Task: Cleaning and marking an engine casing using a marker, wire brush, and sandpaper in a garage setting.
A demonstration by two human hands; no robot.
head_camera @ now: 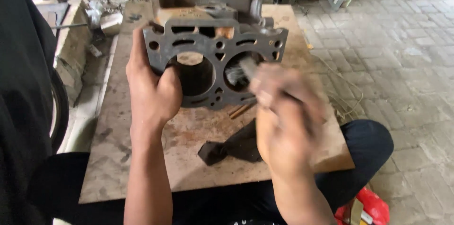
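Note:
A grey two-cylinder engine block [215, 45] stands tilted on a worn wooden board [142, 158], its bored face turned toward me. My left hand [151, 88] grips the block's left side, thumb hooked into the left cylinder bore. My right hand [283, 116] is blurred by motion and holds a brush [241, 71] whose bristles sit inside the right cylinder bore.
A dark rag [231, 147] lies on the board under my right hand, with a thin wooden stick [241, 110] beside it. A red object [373, 206] sits by my knee at the lower right. Brick paving [402, 54] stretches to the right; clutter and a concrete ledge [75, 35] lie left.

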